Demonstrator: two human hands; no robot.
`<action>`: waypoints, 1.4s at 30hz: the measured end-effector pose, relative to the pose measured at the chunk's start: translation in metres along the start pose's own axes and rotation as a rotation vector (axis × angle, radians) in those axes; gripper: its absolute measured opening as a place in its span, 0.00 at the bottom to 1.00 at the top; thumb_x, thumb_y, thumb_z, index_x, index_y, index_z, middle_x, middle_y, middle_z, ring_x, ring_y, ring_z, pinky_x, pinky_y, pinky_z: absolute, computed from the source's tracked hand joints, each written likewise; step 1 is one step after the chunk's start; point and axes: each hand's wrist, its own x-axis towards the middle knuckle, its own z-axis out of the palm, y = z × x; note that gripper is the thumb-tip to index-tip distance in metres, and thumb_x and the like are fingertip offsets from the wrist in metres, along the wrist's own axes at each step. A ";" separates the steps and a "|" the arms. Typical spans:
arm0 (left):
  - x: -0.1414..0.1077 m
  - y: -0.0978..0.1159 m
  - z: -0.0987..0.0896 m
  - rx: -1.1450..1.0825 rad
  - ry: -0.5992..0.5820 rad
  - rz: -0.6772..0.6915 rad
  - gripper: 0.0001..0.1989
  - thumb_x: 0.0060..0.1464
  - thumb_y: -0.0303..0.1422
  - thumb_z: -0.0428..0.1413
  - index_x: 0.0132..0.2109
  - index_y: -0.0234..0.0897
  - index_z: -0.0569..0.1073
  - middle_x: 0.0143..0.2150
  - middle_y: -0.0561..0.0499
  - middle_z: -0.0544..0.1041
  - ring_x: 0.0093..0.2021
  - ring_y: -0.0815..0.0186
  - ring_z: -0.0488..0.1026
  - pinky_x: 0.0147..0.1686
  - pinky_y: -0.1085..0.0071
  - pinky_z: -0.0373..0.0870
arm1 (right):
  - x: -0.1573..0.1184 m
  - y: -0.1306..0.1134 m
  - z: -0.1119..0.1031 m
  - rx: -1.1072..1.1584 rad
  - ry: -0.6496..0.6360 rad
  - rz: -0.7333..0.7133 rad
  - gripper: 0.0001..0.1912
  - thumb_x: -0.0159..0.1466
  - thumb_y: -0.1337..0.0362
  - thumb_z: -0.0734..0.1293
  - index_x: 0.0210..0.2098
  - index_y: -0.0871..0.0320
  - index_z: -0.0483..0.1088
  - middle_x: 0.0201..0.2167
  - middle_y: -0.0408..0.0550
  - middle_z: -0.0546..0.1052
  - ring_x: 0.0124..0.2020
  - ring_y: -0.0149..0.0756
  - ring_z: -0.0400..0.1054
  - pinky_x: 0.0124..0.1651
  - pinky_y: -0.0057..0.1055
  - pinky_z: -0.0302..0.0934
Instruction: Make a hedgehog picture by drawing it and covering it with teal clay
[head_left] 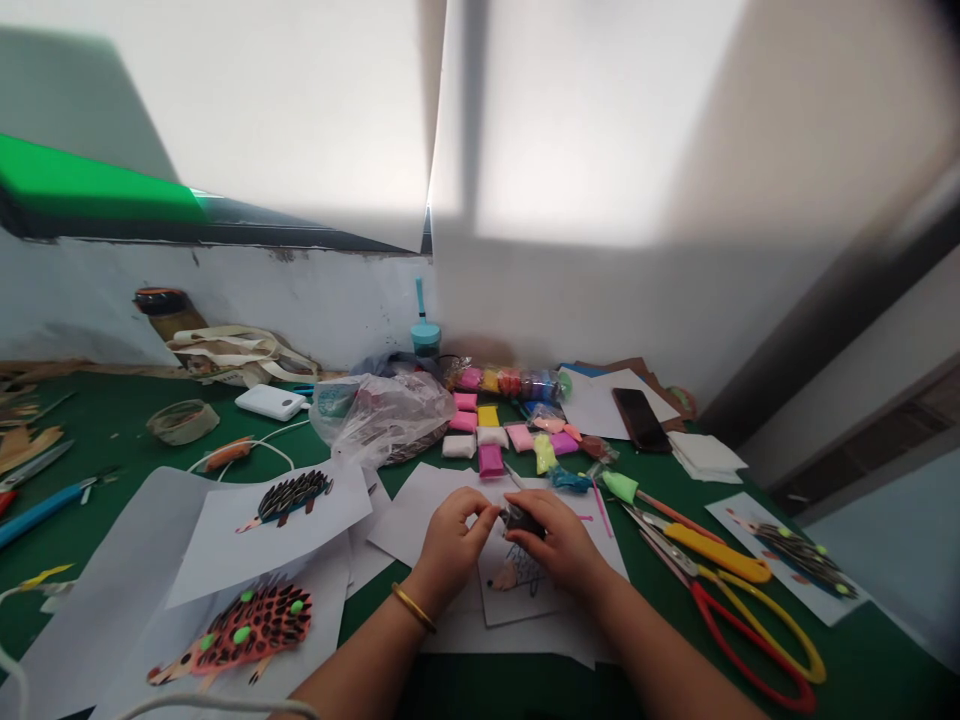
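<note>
The fingertips (489,517) of the left hand (450,535) are pinched narrow; whether a scrap sits between them, I can't tell from here. The right hand (570,535) holds a dark lump (525,521) between thumb and fingers, so it's the nearer one. From the left fingertips, the lump lies towards three o'clock, just beside them, its long axis running roughly ten to four, though fingers hide part of it. Below it, at six o'clock, rests a hedgehog drawing (517,577). Coloured packets (491,461) crowd around eleven. I can read no brand or label on those, nor on the phone (641,420) towards two; the drawing's squiggles don't read as letters.
</note>
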 end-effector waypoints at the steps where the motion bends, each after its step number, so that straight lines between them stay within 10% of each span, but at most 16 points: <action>1: 0.001 0.000 -0.001 -0.046 0.010 -0.004 0.10 0.61 0.37 0.53 0.34 0.39 0.73 0.34 0.49 0.75 0.37 0.62 0.71 0.40 0.67 0.67 | 0.000 0.001 0.000 -0.003 0.005 0.006 0.22 0.63 0.53 0.68 0.54 0.54 0.70 0.48 0.55 0.77 0.50 0.47 0.70 0.53 0.44 0.66; 28: 0.003 -0.004 -0.004 -0.321 0.227 -0.234 0.13 0.60 0.43 0.54 0.35 0.37 0.72 0.32 0.51 0.74 0.35 0.63 0.71 0.39 0.68 0.68 | 0.004 0.012 0.000 0.024 0.018 0.149 0.20 0.62 0.55 0.68 0.52 0.55 0.71 0.49 0.53 0.76 0.51 0.46 0.70 0.55 0.45 0.64; 35: 0.004 -0.010 -0.008 -0.477 0.348 -0.261 0.13 0.57 0.44 0.57 0.40 0.38 0.75 0.37 0.50 0.76 0.40 0.63 0.72 0.44 0.67 0.69 | 0.005 0.036 -0.007 -0.132 0.204 0.311 0.20 0.64 0.57 0.64 0.53 0.58 0.71 0.50 0.57 0.75 0.52 0.49 0.69 0.56 0.48 0.62; 42: 0.004 -0.009 -0.001 -0.598 0.261 -0.338 0.17 0.57 0.45 0.58 0.41 0.35 0.78 0.38 0.45 0.79 0.40 0.60 0.74 0.45 0.63 0.70 | 0.023 0.056 -0.011 -0.242 0.018 0.436 0.21 0.65 0.59 0.61 0.55 0.58 0.70 0.52 0.55 0.75 0.53 0.44 0.70 0.57 0.40 0.62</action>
